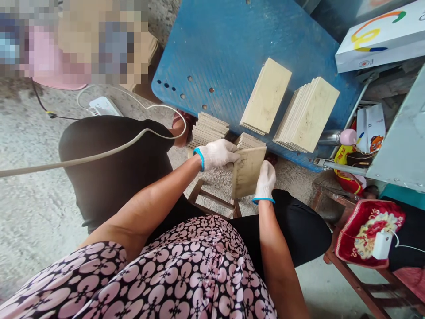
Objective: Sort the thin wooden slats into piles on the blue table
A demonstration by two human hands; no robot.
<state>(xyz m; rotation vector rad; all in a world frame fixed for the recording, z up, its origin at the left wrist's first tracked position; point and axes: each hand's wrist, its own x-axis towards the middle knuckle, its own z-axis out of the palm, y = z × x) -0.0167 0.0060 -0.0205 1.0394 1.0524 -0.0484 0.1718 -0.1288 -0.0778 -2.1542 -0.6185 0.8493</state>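
Both my hands wear white knit gloves with blue cuffs. My left hand [217, 153] grips the upper left edge of a thin pale wooden board [248, 170], fingers closed on it. My right hand [264, 180] holds the board's lower right edge from beneath. The board is held above my lap, near the front edge of a blue table [215, 53]. Just behind it sit two small stacks of similar boards [208, 128] at the table's edge. Two bigger stacks lie on the table: a flat one [266, 96] and a fanned one [307, 115].
A pale hose [99, 155] crosses my left knee. A white power strip [103, 106] lies on the concrete floor. A wooden stool [212, 199] stands between my legs. At right are a white box [378, 37], a grey machine panel [405, 141] and a red cushion [368, 230].
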